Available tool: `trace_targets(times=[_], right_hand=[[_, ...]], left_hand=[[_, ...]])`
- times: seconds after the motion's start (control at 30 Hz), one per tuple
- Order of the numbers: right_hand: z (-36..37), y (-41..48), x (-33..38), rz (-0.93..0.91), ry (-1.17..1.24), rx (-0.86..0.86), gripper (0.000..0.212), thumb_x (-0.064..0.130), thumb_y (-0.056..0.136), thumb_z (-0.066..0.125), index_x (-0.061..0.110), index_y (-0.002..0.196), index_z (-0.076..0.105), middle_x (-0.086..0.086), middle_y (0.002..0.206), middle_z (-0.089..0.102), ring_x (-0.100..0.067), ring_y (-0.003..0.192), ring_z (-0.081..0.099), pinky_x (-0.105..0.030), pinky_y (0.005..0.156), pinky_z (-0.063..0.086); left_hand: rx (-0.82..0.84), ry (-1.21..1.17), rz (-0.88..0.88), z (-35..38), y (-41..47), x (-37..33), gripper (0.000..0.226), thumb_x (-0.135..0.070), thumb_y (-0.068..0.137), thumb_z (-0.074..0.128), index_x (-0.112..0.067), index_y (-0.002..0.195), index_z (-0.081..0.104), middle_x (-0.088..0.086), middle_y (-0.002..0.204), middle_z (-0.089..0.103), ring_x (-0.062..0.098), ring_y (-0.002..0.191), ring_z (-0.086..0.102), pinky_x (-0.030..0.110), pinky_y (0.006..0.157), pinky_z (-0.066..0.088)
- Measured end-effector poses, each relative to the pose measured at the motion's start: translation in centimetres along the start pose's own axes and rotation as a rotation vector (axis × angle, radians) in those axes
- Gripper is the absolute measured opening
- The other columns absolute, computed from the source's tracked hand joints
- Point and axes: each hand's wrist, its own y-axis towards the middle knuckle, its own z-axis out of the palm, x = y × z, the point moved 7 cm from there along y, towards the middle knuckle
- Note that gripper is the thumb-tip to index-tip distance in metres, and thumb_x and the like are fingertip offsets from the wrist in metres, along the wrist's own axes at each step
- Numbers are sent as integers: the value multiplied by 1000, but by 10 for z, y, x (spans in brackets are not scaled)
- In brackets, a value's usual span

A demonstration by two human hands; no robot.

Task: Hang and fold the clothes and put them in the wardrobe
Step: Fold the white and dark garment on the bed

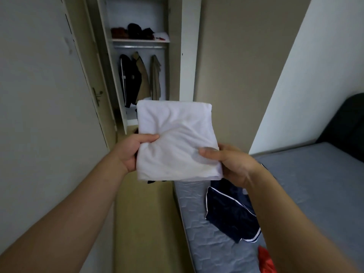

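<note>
A folded white garment point(175, 134) is held up in front of me, between me and the open wardrobe point(137, 62). My left hand point(132, 150) grips its left edge with the thumb on top. My right hand point(230, 164) grips its lower right corner, thumb pressed on the cloth. Inside the wardrobe, dark and beige clothes point(137, 79) hang from a rail, and folded dark and red items point(136, 32) lie on the shelf above. Navy shorts with white trim point(230, 211) lie on the grey mattress point(315, 184) below my right arm.
A door with a metal handle point(97, 94) stands at the left beside the wardrobe. A red cloth point(265, 261) lies at the mattress's near edge. A dark headboard point(346, 119) is at the far right. A narrow beige floor strip point(145, 223) runs between door and bed.
</note>
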Motion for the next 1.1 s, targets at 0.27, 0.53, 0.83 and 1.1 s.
trace_targets(times=[0.27,0.53,0.83,1.1], right_hand=[[-14,163,45,54,-233,-210,84,101,48,58,40,102,77,9,103,77,-16,96,74,-39,87,56],[-18,319,94,-54,-347,-278,82,104,61,34,37,100,60,12,103,65,-15,98,63,-37,88,49],[7,502,144,-132,-114,-97,65,72,68,77,30,116,68,12,105,76,-13,94,74,-38,89,58],[31,698,194,-380,-355,-307,65,72,82,61,29,130,56,20,107,62,-6,96,61,-34,86,50]], left_hand=[[-79,57,175,-43,107,-86,73,1,70,78,-11,139,55,15,126,69,37,112,68,54,92,56],[-162,82,127,-75,221,-139,61,-5,69,83,-6,126,65,14,116,73,33,104,72,43,79,60],[-283,51,199,-157,364,-235,59,-8,72,82,-10,129,64,13,116,73,33,105,71,44,83,59],[-264,55,227,-258,516,-315,62,-14,73,85,-13,131,64,13,120,72,34,110,69,50,94,55]])
